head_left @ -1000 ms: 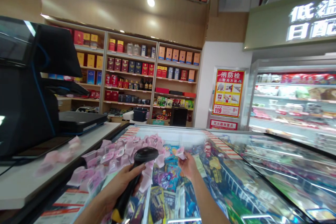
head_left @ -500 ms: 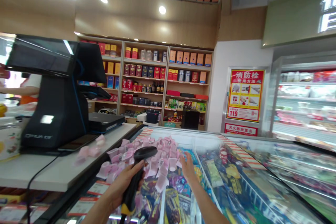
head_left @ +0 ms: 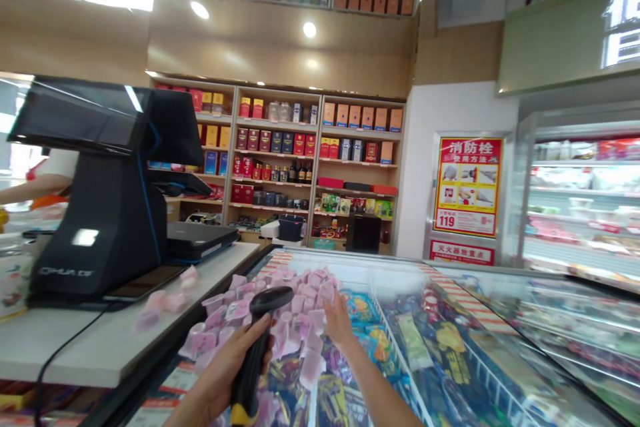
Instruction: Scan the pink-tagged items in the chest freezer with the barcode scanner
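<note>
My left hand (head_left: 240, 353) is wrapped round the handle of a black and yellow handheld barcode scanner (head_left: 271, 299), whose head points up over a pile. That pile is made of many small pink plastic cups (head_left: 309, 283), heaped on the glass top of a chest freezer (head_left: 350, 260). At the pile's right edge is my right hand (head_left: 340, 321), fingers stretched out and against the nearest cups. Its fingertips are partly hidden. Several more cups (head_left: 176, 300) lie blurred on the white counter to the left.
A black checkout terminal (head_left: 100, 213) stands on the white counter (head_left: 75, 340), its cable hanging over the front. Packaged ice creams (head_left: 377, 340) show through the freezer glass. Shelves of boxes (head_left: 275, 140) line the back wall. A person's arm (head_left: 35, 190) shows at far left.
My right hand has moved left, from beside the pile to against its right edge. The left hand still holds the scanner, with little movement. The view has tilted up slightly.
</note>
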A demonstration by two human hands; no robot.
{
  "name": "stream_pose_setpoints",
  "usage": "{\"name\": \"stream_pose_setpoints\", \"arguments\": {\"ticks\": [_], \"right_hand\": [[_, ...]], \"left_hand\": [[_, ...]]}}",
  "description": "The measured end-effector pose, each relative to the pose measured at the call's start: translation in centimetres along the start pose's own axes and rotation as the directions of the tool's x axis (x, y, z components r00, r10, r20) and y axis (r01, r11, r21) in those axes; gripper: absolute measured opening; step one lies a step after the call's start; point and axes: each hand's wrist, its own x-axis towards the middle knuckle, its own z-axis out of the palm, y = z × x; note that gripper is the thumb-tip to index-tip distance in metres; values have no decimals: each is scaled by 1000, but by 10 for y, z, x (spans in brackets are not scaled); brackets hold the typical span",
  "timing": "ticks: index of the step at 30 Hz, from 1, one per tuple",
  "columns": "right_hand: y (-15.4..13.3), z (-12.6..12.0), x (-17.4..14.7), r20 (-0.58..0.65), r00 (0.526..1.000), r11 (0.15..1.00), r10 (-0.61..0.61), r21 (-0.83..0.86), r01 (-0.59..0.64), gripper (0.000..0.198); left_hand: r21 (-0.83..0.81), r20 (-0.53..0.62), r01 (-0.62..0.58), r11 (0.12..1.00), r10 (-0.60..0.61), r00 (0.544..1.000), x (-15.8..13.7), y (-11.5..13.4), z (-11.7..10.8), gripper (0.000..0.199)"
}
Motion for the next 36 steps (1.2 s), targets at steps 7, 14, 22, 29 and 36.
{"name": "stream_pose_setpoints", "arguments": {"ticks": [7,14,22,29,36], "right_hand": [[-9,-24,-21,-61,998,996,34,-82,-39,53],[-52,-59,-52,79,995,988,58,-147,-46,43],[-66,-58,-83,238,967,981,95,-188,-50,36],[-27,-83,-62,145,988,996,53,61,-63,44],[16,-90,-43,-31,998,997,-56,44,57,56]], "left_hand": [[37,9,-8,999,8,1000,-5,-2,-1,23],[77,48,27,997,-31,998,-14,2,4,24],[214,61,-61,975,49,997,13,19,31,29],[287,99,-117,951,92,991,35,58,54,35],[267,140,-65,961,28,990,16,4,56,34]]}}
